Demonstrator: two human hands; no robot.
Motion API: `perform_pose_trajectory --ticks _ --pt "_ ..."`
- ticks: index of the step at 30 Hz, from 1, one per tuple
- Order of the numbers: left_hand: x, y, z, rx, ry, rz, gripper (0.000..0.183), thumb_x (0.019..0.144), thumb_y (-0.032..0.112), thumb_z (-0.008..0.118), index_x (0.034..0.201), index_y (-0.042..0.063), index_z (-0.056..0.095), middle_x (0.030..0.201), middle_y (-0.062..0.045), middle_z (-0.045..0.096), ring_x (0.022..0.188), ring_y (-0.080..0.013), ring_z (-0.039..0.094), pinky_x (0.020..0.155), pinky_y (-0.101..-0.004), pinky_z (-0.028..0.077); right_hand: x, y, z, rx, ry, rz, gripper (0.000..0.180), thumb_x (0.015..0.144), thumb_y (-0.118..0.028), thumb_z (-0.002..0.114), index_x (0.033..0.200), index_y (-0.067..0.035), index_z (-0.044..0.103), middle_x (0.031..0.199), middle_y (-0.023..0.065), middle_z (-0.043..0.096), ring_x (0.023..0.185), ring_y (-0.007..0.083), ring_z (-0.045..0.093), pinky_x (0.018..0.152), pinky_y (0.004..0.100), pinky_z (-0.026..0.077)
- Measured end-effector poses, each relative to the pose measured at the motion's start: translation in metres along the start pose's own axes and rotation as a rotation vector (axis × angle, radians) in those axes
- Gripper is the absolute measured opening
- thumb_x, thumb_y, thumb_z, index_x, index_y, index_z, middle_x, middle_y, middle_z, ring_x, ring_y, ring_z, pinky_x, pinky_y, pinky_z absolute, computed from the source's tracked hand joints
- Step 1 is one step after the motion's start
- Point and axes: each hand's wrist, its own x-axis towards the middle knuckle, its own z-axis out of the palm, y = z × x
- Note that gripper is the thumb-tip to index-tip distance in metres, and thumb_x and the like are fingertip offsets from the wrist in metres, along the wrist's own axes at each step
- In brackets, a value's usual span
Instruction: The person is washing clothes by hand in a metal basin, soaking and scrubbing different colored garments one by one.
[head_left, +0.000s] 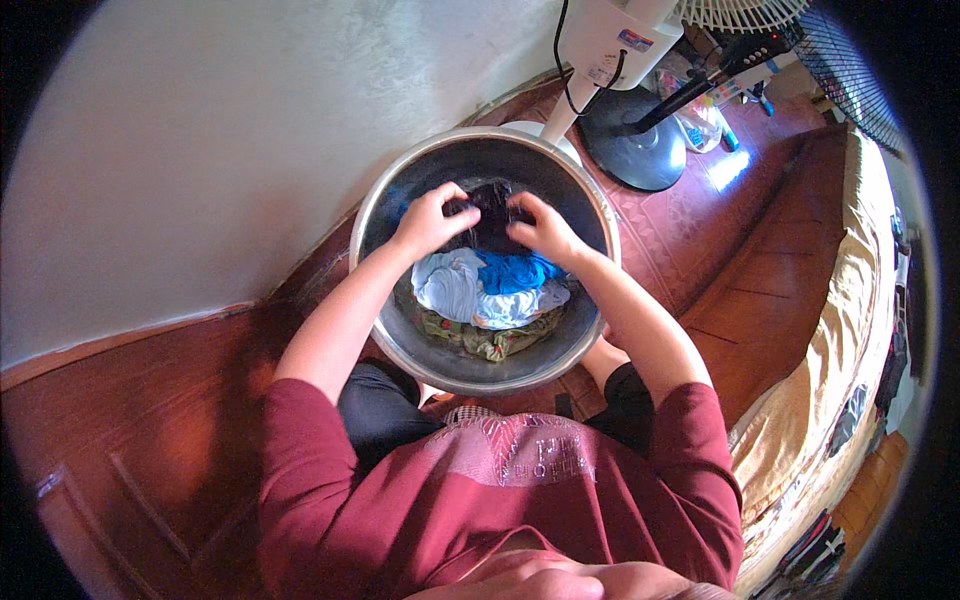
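Note:
A large round metal basin (487, 379) stands between my knees with several bunched garments in it. Inside its far half, my left hand (441, 217) has curled fingers at the left edge of a dark cloth (491, 217). At that cloth's right edge is my right hand (541, 225), its thumb and fingers bent towards it; blur hides how firmly either hand grips. Nearer to me lie a pale blue-white cloth (448, 283), a bright blue cloth (516, 272), a white cloth (517, 307) and, lowest, an olive-green patterned cloth (495, 343).
A white pedestal fan (611, 45) is just behind the basin, beside a black fan base (637, 146). A pale wall (225, 150) rises at the left. Along the right runs a wooden bed side (765, 277) with beige bedding (817, 382). A plastic bag (699, 127) lies on the tiled floor.

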Motion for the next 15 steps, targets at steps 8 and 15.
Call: perform_pose_trajectory --ticks 8,15 --pt "-0.038 0.009 0.047 0.507 0.078 0.137 0.036 0.080 0.031 0.060 0.110 0.017 0.049 0.128 -0.013 0.039 0.110 -0.0354 0.044 0.086 -0.0502 0.036 -0.027 -0.009 0.048 -0.733 0.128 -0.098 0.074 0.055 -0.041 0.079 0.107 -0.001 0.045 0.114 0.0216 0.042 0.103 0.0374 0.049 0.085 0.0455 0.043" --pt "0.008 0.000 0.054 0.643 0.071 0.063 0.024 0.083 0.029 0.051 0.100 0.013 0.052 0.107 -0.012 0.052 0.090 -0.0324 0.055 0.075 -0.0492 0.040 0.021 0.002 0.046 -0.734 -0.029 0.166 0.027 0.082 -0.011 0.048 0.106 -0.001 0.042 0.106 0.0283 0.048 0.090 0.0435 0.057 0.078 0.0466 0.048"
